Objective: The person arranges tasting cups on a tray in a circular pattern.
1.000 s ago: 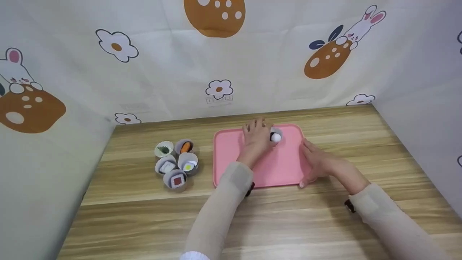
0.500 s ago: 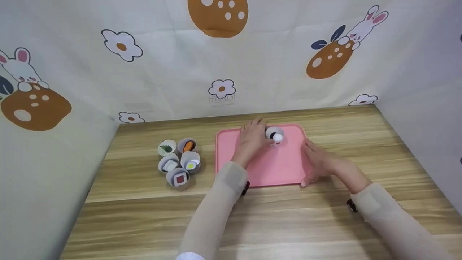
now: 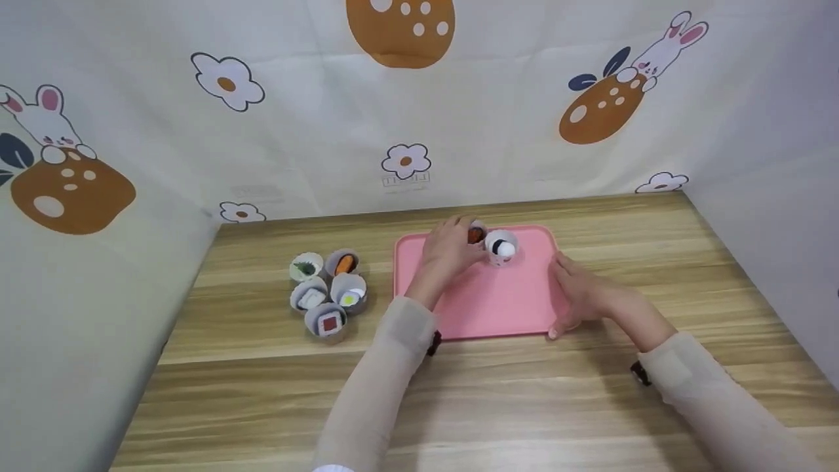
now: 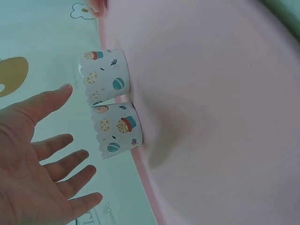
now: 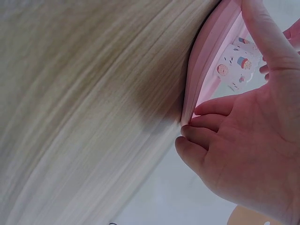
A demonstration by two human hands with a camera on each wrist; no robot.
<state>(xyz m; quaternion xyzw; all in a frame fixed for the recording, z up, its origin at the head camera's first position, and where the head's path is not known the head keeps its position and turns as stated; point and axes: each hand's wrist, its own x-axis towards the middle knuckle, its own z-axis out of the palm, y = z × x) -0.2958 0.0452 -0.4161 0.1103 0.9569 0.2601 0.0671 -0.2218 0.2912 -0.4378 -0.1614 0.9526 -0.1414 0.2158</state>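
Note:
A pink tray point(image 3: 498, 308) lies on the table with two paper baking cups near its far edge. One cup point(image 3: 493, 239) contains a white toy sushi piece point(image 3: 505, 249) with a black band. Beside it, partly hidden by my left hand point(image 3: 449, 250), is a cup with a dark red piece point(image 3: 476, 235). In the left wrist view my left hand point(image 4: 42, 164) has its fingers spread, apart from both printed cups point(image 4: 105, 77). My right hand point(image 3: 580, 292) rests along the tray's right side. In the right wrist view its nearly straight fingers point(image 5: 206, 123) touch the tray rim point(image 5: 193, 89).
Left of the tray, several paper cups stand clustered on the wooden table point(image 3: 249, 406). They hold a green leaf point(image 3: 306, 269), an orange piece point(image 3: 345, 264), a white one, a yellow-and-white one and a red-centred square point(image 3: 330, 324). A patterned curtain point(image 3: 314, 118) borders the table.
My left hand has let go of the cup with the dark red piece and drawn back left, uncovering both cups on the tray. The right hand stays at the tray's side.

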